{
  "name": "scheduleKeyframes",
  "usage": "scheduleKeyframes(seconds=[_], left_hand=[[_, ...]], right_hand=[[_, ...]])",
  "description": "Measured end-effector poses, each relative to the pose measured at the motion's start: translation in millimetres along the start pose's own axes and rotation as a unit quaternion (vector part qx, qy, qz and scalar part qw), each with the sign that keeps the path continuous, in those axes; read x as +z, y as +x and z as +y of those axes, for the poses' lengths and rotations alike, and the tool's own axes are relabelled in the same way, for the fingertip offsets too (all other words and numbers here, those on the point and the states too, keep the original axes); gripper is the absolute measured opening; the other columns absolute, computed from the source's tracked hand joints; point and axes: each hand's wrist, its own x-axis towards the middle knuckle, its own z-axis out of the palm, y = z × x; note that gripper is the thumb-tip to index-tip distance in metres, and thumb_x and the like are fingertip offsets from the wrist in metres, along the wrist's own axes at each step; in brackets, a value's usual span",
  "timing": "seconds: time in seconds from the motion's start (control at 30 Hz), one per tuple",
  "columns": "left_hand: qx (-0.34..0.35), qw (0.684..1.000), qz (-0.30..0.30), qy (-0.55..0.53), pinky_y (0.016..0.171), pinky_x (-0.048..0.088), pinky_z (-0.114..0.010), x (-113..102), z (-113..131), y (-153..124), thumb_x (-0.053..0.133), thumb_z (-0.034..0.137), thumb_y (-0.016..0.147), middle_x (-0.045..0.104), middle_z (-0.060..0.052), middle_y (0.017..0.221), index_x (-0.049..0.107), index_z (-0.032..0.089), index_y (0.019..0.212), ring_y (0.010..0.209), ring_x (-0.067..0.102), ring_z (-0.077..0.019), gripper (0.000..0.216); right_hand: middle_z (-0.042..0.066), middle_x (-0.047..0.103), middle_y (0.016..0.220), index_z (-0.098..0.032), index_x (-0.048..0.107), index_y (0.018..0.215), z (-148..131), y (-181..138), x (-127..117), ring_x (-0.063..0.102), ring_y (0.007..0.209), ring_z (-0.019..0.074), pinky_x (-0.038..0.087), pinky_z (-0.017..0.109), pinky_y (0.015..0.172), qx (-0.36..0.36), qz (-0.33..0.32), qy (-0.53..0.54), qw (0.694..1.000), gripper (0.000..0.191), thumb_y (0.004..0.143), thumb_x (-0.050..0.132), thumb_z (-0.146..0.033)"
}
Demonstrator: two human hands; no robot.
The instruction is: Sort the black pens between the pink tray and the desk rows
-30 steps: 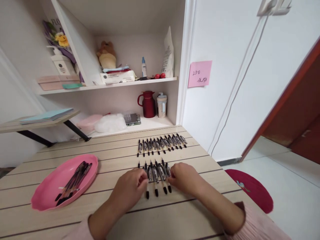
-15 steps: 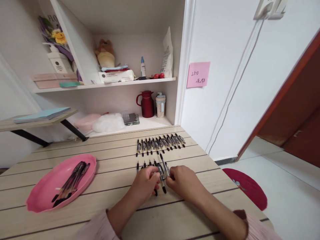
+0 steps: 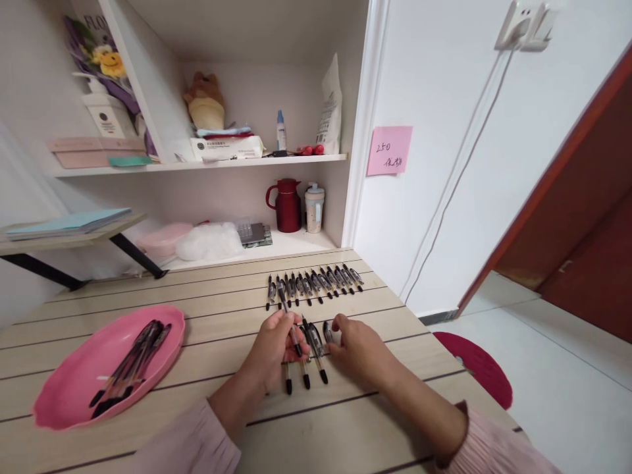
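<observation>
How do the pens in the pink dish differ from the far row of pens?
The dish pens lie overlapping in a bunch, while the far row of pens is spread side by side. The dish pens sit inside the pink dish; the far row of pens lies on the tabletop. Both groups have black parts.

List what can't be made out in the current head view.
All in the head view:
Near pens: partly covered by the left hand.
Cap: the right hand partly hides it; grip unclear.
Pens in the pink tray: they overlap, so no sure count.
Bag: its print is too small to read.
Word above the flowers: cut off by the shelf divider.
</observation>
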Motion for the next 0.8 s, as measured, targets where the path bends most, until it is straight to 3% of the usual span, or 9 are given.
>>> scheduleKeyframes(seconds=[0.3,0.47,0.6,0.7,0.8], left_hand=[[0.054,0.996,-0.008,0.071,0.044,0.042,-0.020,-13,-4,14,0.054,0.041,0.072,0.051,0.004,0.060,0.053,0.015,0.081,0.048,0.054,-0.0096,0.027],[0.104,0.990,-0.008,0.095,0.049,0.043,-0.021,-25,-3,25,0.052,0.036,0.074,0.049,0.003,0.064,0.056,0.013,0.097,0.049,0.051,-0.0078,0.033],[0.123,0.983,-0.006,0.138,0.039,0.032,-0.017,-32,-2,29,0.049,0.033,0.075,0.048,0.004,0.062,0.053,0.015,0.111,0.041,0.039,-0.0047,0.041],[0.121,0.980,-0.035,0.155,0.036,0.022,-0.016,-35,-4,30,0.049,0.034,0.075,0.048,0.004,0.060,0.054,0.014,0.112,0.038,0.030,-0.0032,0.042],[0.112,0.979,-0.054,0.163,0.037,0.020,-0.017,-37,-9,31,0.049,0.037,0.076,0.048,0.004,0.058,0.054,0.013,0.112,0.038,0.027,-0.0035,0.044]], right_hand=[[0.006,0.063,0.078,-0.014,0.048,0.094,3,-3,15,0.056,0.070,0.0168,0.029,0.024,0.057,-0.013,-0.022,0.011,1.000,0.029,0.065,0.048,-0.008],[0.006,0.063,0.077,-0.014,0.052,0.095,13,-9,5,0.056,0.070,0.0166,0.033,0.024,0.058,-0.006,-0.020,0.035,0.999,0.035,0.061,0.049,-0.008],[0.003,0.060,0.063,-0.016,0.058,0.071,13,-2,-19,0.054,0.060,0.0149,0.036,0.025,0.056,-0.015,-0.006,0.111,0.994,0.013,0.067,0.046,-0.013],[0.000,0.058,0.058,-0.017,0.057,0.067,2,24,-32,0.053,0.053,0.0121,0.037,0.023,0.050,-0.011,0.007,0.331,0.944,0.010,0.071,0.050,-0.024],[0.001,0.061,0.067,-0.017,0.057,0.077,-14,55,-30,0.053,0.053,0.0095,0.036,0.020,0.045,-0.004,0.017,0.550,0.835,0.019,0.066,0.061,-0.032]])
